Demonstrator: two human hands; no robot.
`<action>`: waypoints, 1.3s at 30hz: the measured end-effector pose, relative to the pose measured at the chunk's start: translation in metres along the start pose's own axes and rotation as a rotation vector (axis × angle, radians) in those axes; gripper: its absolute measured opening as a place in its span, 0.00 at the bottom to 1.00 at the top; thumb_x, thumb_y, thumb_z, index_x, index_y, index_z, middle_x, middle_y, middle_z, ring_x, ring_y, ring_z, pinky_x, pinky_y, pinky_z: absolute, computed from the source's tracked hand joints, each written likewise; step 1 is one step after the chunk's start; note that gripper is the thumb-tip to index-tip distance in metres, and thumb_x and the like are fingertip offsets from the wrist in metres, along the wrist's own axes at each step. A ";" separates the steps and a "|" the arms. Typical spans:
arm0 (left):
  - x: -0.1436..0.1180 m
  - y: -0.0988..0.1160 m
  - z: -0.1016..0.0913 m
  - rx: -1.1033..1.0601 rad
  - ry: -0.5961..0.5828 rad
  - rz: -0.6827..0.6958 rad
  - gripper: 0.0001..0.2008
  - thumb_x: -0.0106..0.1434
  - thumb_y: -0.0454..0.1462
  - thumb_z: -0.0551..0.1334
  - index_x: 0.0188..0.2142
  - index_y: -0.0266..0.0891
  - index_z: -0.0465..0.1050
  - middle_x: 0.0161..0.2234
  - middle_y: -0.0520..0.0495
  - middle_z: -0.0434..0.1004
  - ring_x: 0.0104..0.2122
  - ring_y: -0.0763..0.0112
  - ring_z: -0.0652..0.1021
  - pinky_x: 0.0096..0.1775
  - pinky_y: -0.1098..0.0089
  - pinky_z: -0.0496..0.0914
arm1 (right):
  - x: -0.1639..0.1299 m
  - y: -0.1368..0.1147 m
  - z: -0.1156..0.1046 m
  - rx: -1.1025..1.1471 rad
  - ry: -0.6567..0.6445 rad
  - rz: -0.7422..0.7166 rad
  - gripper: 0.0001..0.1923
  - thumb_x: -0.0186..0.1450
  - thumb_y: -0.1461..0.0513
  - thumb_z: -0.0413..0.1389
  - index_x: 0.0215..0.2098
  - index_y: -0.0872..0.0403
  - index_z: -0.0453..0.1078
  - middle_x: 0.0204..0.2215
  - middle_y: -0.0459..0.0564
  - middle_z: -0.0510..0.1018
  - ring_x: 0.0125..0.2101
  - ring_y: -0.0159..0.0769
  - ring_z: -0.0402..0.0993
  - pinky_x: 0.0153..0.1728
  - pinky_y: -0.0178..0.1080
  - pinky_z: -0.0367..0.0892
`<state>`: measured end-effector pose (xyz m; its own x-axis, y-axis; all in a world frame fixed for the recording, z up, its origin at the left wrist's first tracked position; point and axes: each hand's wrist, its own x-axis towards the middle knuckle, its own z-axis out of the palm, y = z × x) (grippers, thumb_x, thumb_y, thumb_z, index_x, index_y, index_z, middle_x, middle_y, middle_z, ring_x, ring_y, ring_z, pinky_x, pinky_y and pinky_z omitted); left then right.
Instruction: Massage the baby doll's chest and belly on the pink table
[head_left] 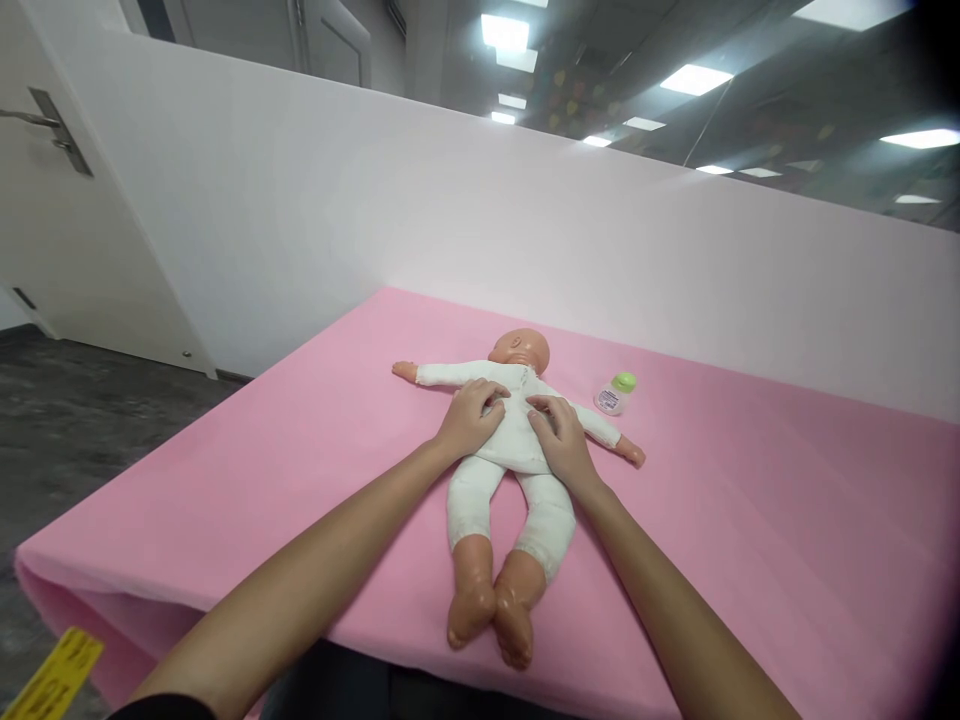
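Note:
A baby doll [517,425] with a white cloth body lies stretched out on a pink-covered table, its arms spread to both sides. Its bare plastic head [523,350] is at the far end, an ear showing, and its bare feet point toward me. My left hand [472,415] rests on the left side of the doll's torso, fingers bent and thumb apart. On the torso's right side lies my right hand [559,435], also with curved, parted fingers. Both hands touch the cloth, with a gap between them. A small clear bottle with a green cap [615,394] lies beyond the doll's right-hand arm.
Pink cloth [300,450] covers the table and hangs over its near edge. A white wall [525,220] rises behind, with a dark reflective pane above it. At left is a door with a metal handle [60,130]. A yellow tape measure end [56,675] shows at bottom left.

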<state>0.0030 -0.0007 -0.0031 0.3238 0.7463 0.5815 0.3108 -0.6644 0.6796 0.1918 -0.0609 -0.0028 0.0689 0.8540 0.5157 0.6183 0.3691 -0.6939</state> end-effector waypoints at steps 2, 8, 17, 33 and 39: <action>0.000 -0.001 0.000 0.000 0.000 0.000 0.11 0.65 0.32 0.57 0.42 0.42 0.77 0.35 0.48 0.74 0.40 0.62 0.73 0.46 0.61 0.67 | 0.001 0.000 0.000 -0.005 0.004 0.001 0.07 0.69 0.57 0.53 0.43 0.48 0.72 0.45 0.51 0.77 0.50 0.49 0.70 0.55 0.53 0.64; 0.000 0.000 0.000 0.001 -0.001 -0.005 0.11 0.64 0.32 0.57 0.41 0.41 0.77 0.33 0.49 0.71 0.38 0.63 0.72 0.46 0.61 0.67 | 0.002 0.002 0.001 -0.037 0.005 0.001 0.07 0.69 0.56 0.53 0.33 0.48 0.66 0.37 0.49 0.74 0.43 0.48 0.68 0.50 0.53 0.64; 0.000 0.001 -0.001 -0.008 -0.003 -0.006 0.11 0.64 0.31 0.57 0.41 0.41 0.77 0.33 0.49 0.71 0.39 0.63 0.72 0.46 0.61 0.67 | 0.001 0.000 0.000 -0.027 0.004 0.005 0.05 0.68 0.57 0.53 0.35 0.48 0.67 0.38 0.49 0.75 0.44 0.48 0.69 0.51 0.52 0.63; 0.001 0.000 -0.001 -0.001 -0.003 -0.003 0.11 0.63 0.32 0.58 0.41 0.41 0.77 0.32 0.49 0.71 0.38 0.63 0.72 0.44 0.61 0.67 | 0.000 -0.001 0.000 -0.008 0.000 -0.001 0.05 0.70 0.57 0.53 0.37 0.48 0.69 0.39 0.49 0.76 0.45 0.47 0.70 0.52 0.51 0.64; 0.001 0.001 -0.001 0.008 -0.004 -0.010 0.10 0.63 0.32 0.58 0.41 0.41 0.77 0.32 0.49 0.71 0.38 0.63 0.72 0.43 0.62 0.67 | 0.000 -0.001 -0.001 -0.008 -0.002 0.000 0.06 0.70 0.57 0.53 0.37 0.48 0.69 0.40 0.49 0.76 0.45 0.47 0.70 0.52 0.52 0.64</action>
<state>0.0029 -0.0011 -0.0014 0.3240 0.7531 0.5726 0.3212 -0.6569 0.6821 0.1914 -0.0615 -0.0014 0.0673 0.8551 0.5141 0.6248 0.3657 -0.6899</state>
